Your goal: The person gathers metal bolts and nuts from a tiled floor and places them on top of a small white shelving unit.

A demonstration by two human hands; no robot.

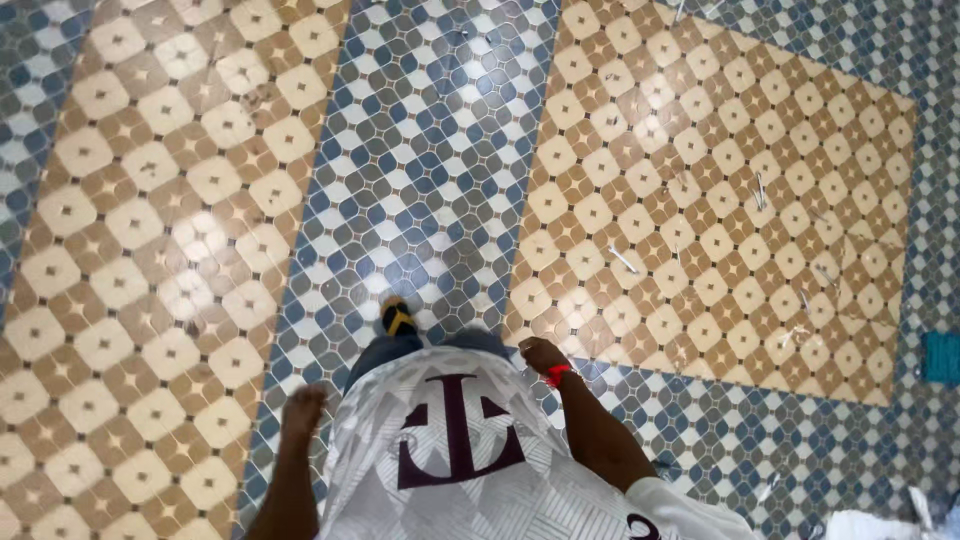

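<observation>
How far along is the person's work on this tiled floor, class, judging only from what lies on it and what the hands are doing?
Done: nothing shows as finished. Small pale scraps lie scattered over the brown-and-cream tile panel, with more near the lower right edge. In hand: nothing; the left hand and right hand hang loosely curled and empty beside the white shirt, one sandalled foot forward. Left: all visible scraps.

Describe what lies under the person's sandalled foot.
The foot stands on the blue-and-white patterned floor strip between tan tiled panels. The other foot is hidden behind the white shirt. Both hands hang empty.
</observation>
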